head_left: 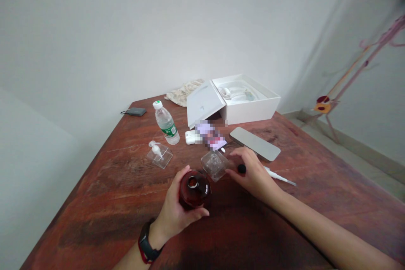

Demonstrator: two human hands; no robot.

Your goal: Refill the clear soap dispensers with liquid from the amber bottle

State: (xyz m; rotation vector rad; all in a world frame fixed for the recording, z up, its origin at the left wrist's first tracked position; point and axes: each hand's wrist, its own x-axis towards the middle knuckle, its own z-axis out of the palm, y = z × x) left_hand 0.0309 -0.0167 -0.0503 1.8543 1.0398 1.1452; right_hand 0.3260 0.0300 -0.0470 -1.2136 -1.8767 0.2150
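Observation:
My left hand (pixel 175 206) is wrapped around a round, dark brown glass bottle (pixel 196 198) whose uncapped neck faces up. My right hand (pixel 251 173) is at the right side of a clear square bottle (pixel 212 165), thumb and fingers apart, with the fingertips close to its edge; whether they touch it is unclear. A small black cap (pixel 241 168) shows in the gap between the right thumb and fingers. To the left stands another clear square bottle with a white pump top (pixel 156 149). A white, thin-tipped tool (pixel 278 176) lies partly behind my right wrist.
Behind the hands are a water bottle (pixel 167 128), a blurred phone (pixel 210 135), a white case (pixel 190 137) and a flat grey case (pixel 255 143). Farther back sit an open white box (pixel 253 109), a patterned cloth (pixel 182 93) and a grey device (pixel 136 112) near the table's left edge.

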